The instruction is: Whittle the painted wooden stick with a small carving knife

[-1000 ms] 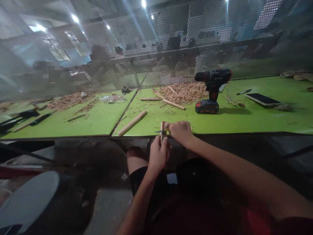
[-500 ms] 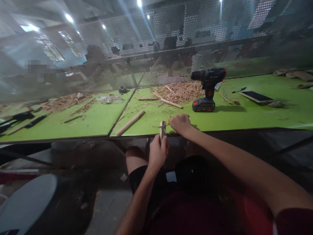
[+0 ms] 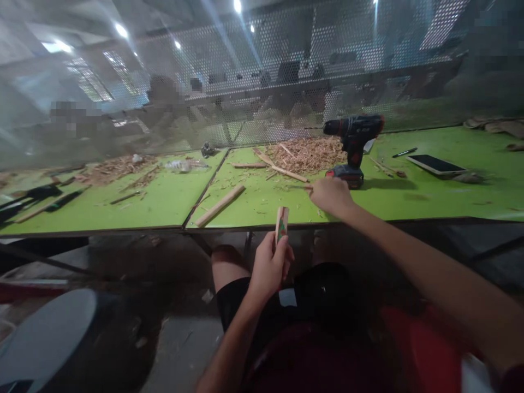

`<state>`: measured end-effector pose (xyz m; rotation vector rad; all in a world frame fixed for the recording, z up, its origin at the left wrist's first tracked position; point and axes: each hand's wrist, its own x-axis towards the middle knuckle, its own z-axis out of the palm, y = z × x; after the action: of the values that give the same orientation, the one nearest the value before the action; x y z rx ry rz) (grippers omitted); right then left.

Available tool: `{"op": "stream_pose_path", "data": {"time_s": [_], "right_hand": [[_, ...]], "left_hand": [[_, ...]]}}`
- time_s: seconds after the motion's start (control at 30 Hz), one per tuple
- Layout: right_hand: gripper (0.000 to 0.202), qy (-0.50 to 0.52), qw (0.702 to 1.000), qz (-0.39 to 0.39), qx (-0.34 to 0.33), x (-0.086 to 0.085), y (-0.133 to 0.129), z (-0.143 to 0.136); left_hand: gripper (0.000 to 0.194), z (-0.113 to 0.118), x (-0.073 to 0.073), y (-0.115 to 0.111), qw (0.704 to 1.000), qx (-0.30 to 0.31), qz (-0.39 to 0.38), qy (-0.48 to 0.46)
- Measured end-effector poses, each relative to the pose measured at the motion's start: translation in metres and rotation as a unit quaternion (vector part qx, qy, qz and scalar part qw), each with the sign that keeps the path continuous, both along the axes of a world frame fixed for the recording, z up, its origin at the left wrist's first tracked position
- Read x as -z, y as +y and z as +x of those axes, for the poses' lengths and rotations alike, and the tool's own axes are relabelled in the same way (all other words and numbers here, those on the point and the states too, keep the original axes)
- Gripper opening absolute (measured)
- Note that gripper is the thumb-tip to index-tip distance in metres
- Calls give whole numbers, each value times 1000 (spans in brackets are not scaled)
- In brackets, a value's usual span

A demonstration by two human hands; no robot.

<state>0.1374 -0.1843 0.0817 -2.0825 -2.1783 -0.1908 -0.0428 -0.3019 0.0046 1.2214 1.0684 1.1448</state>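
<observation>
Head view shows your left hand (image 3: 272, 261) with its fingers clamped round the lower part of a wooden strip (image 3: 281, 219), marked green and red, its free end pointing away from you at the near edge of the bench (image 3: 409, 204). Your right hand (image 3: 332, 195) has its fingers closed around a knife (image 3: 299, 187), whose blurred blade points left, apart from the strip. Just beyond that hand stands a cordless drill (image 3: 358, 134); wood shavings (image 3: 313, 155) lie heaped to its left.
</observation>
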Motion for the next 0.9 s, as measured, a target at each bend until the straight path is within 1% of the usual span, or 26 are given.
{"op": "stream_pose_path", "data": {"time_s": [0.13, 0.23, 0.33, 0.43, 0.63, 0.73, 0.8, 0.83, 0.9], "right_hand": [[54, -33, 998, -1, -44, 23, -44, -31], [59, -36, 998, 21, -56, 35, -55, -44], [62, -33, 996, 51, -67, 40, -48, -47], [60, -22, 993, 65, -98, 39, -34, -46], [61, -8, 990, 60, -124, 37, -19, -56], [56, 7, 989, 39, -145, 34, -11, -62], [50, 25, 992, 23, -119, 26, 1, -56], [48, 32, 995, 19, -90, 21, 9, -50], [43, 37, 999, 23, -32, 9, 25, -33]], "left_hand": [[27, 0, -6, 6, 1000, 5, 4, -21], [28, 2, -5, 5, 1000, 1, 11, -18], [29, 3, -1, 5, 999, -24, 21, 4], [31, 3, 3, 9, 999, -37, 31, 18], [28, -3, 1, 20, 999, -41, 14, -17], [27, -7, -1, 18, 998, -44, 3, -36], [27, -6, -2, 8, 998, -41, -9, -40], [27, -4, -2, 1, 998, -33, -17, -42], [28, 1, -1, -15, 998, 33, -40, -43]]}}
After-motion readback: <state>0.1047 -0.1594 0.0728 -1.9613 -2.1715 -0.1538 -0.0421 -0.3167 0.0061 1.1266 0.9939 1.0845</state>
